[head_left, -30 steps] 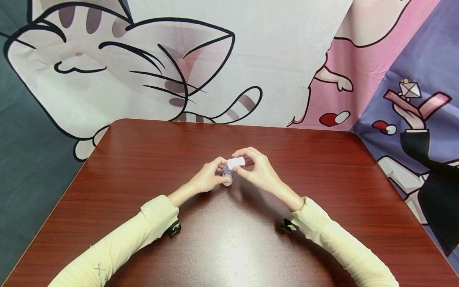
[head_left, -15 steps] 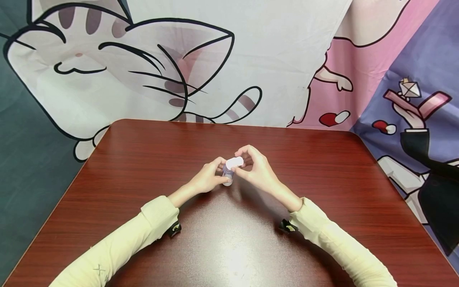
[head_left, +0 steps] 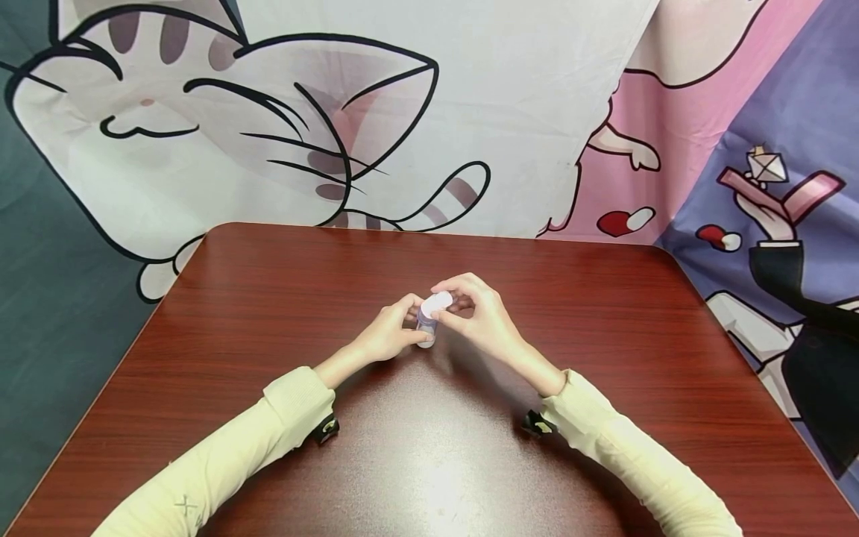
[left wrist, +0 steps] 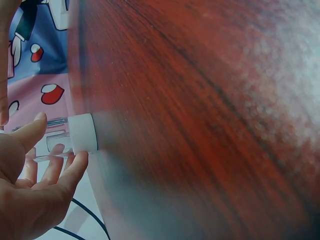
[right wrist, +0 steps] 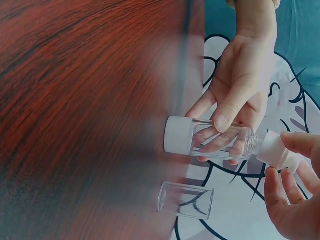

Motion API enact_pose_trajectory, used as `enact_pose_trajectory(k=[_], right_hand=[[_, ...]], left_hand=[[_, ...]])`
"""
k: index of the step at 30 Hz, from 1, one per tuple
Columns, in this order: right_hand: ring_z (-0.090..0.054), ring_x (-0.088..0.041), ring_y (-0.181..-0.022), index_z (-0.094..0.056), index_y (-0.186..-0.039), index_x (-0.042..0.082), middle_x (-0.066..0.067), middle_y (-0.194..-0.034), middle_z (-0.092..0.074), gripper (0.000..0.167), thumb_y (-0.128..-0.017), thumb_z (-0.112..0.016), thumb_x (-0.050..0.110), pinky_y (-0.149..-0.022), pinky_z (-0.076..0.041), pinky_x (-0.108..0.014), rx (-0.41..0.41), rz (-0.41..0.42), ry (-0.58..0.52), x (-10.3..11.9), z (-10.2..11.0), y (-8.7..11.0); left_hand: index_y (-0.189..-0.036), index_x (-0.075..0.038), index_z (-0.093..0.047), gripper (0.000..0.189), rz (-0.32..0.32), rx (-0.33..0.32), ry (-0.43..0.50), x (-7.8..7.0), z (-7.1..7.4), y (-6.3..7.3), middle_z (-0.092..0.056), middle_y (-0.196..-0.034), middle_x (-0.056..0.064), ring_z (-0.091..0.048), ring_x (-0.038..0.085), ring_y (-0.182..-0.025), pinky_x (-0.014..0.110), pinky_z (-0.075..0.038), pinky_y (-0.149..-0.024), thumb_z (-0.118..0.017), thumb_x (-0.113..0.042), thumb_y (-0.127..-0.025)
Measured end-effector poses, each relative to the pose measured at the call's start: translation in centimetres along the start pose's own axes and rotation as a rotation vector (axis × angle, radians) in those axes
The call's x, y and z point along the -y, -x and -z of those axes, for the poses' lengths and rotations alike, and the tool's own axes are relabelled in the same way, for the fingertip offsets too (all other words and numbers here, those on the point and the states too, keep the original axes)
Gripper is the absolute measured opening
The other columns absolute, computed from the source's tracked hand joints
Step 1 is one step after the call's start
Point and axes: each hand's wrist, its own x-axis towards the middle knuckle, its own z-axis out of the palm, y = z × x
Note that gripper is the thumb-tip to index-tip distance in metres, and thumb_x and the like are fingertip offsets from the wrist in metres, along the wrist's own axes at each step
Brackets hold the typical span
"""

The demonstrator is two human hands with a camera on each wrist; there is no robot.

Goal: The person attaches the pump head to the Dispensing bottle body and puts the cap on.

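Observation:
My left hand (head_left: 388, 332) grips a clear bottle (right wrist: 222, 139) with a thick white base (right wrist: 178, 135), upright on the table. Its thumb and fingers wrap the see-through body, which the left wrist view shows from the side. Over the threaded neck, the thumb and fingers of my right hand (head_left: 488, 317) pinch a white pump top (right wrist: 273, 150). The top sits slightly tilted at the neck, with some thread showing beneath it. Beside the bottle, a clear cap (right wrist: 186, 201) stands on the table in the right wrist view; in the head view it is not visible.
The dark red wooden table (head_left: 302, 268) has a glossy glare patch near its front. Behind it hangs a cloth backdrop (head_left: 523, 97) with cartoon drawings. A small black camera sits under each cream sleeve (head_left: 221, 440).
The white top has shifted slightly left, more over the bottle. My right index finger lifted off and then came back down towards the top. The left hand and bottle have stayed put.

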Motion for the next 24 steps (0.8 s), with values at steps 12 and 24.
enact_pose_trajectory(k=[12, 24], right_hand=[[-0.063, -0.019, -0.084, -0.059, -0.116, 0.005, -0.011, -0.106, -0.067, 0.04, -0.08, -0.075, 0.001, -0.079, -0.057, -0.037, -0.004, -0.033, -0.017, 0.23, -0.16, -0.26], [-0.064, -0.018, -0.082, -0.061, -0.106, 0.005, -0.009, -0.095, -0.068, 0.028, -0.081, -0.073, 0.0, -0.078, -0.057, -0.036, -0.007, -0.002, -0.015, 0.19, -0.2, -0.29]], left_hand=[[-0.117, -0.001, -0.051, 0.039, -0.022, -0.008, 0.007, -0.15, 0.05, 0.14, -0.066, -0.116, 0.017, -0.064, 0.03, -0.109, 0.042, -0.052, -0.09, -0.072, -0.007, -0.084], [-0.118, -0.001, -0.05, 0.039, -0.021, -0.004, 0.006, 0.16, -0.05, 0.01, -0.065, -0.117, 0.017, -0.064, 0.03, -0.109, 0.042, -0.052, -0.091, -0.071, -0.008, -0.085]])
